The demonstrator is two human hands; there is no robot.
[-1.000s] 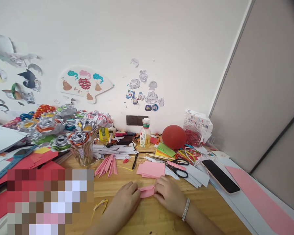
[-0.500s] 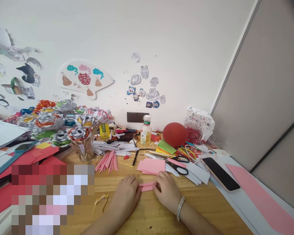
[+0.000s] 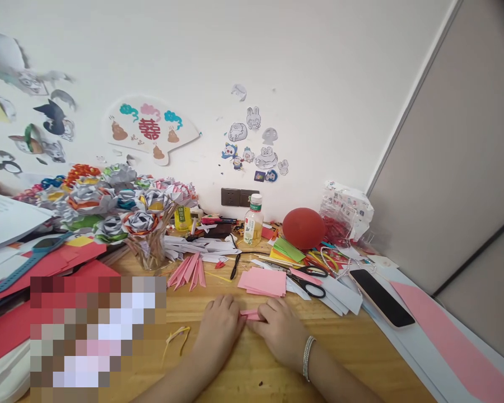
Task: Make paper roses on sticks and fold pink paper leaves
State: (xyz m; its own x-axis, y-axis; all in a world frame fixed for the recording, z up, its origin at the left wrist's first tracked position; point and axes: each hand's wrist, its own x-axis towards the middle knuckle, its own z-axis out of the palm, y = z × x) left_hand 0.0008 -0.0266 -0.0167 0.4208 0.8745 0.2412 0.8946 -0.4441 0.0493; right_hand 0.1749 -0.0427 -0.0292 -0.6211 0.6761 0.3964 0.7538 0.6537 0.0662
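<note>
A narrow folded strip of pink paper [image 3: 250,314] lies on the wooden table between my hands. My left hand [image 3: 220,327] is closed on its left end, fingers bent and thumb tucked in. At the right end, my right hand [image 3: 279,330] presses it with curled fingers; a beaded bracelet circles that wrist. Just beyond rests a stack of pink paper rectangles [image 3: 262,281]. Several folded pink paper pieces [image 3: 187,272] fan out to the left of the stack. Most of the held strip is hidden under my fingers.
Black-handled scissors [image 3: 313,286] lie right of the stack, near a phone [image 3: 381,298]. Behind stand a bottle [image 3: 253,224] and a red balloon [image 3: 303,228]. Paper flowers [image 3: 138,224] in a cup of sticks are at left. Yellow strands [image 3: 177,336] lie near my left forearm.
My right hand has moved slightly left, closer to my left hand. The pink paper between them now shows as a narrower, shorter strip. The camera view has shifted a little.
</note>
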